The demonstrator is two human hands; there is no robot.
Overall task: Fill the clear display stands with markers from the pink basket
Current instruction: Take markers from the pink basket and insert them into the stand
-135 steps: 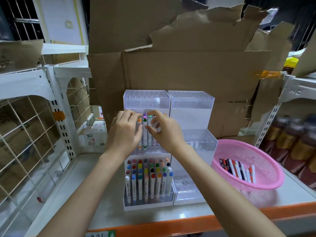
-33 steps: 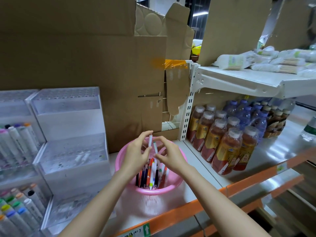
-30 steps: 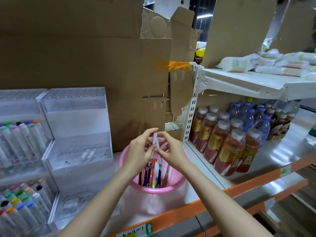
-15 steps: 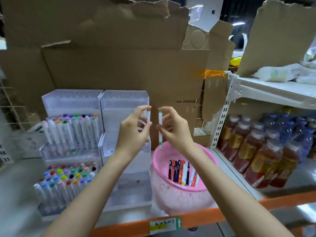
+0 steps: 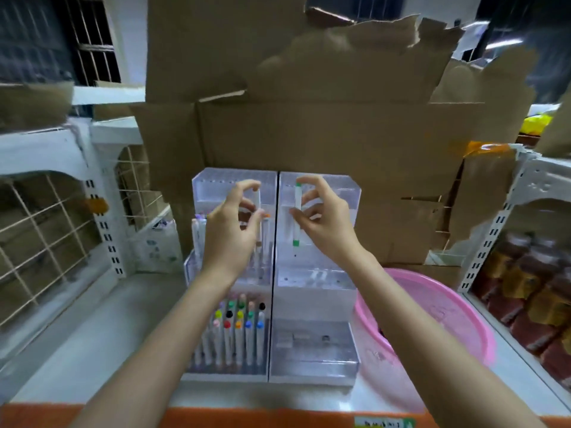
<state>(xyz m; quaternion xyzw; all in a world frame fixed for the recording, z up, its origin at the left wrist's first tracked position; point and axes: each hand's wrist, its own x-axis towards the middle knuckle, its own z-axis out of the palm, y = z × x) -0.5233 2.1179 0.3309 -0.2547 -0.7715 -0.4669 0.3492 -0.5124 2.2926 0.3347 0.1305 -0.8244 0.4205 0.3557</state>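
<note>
Pinches a pale marker (image 5: 257, 200) upright in the left hand (image 5: 230, 233) and a green marker (image 5: 297, 217) in the right hand (image 5: 324, 222), swings both back from the basket (image 5: 448, 310), now below-right of the hands, to the stands (image 5: 312, 304) just behind them, ready for slotting.

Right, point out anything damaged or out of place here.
The cardboard backing has a ragged, torn top edge. In the right stand, pale streaks, perhaps loose markers, lie flat on the middle tier rather than upright.
</note>
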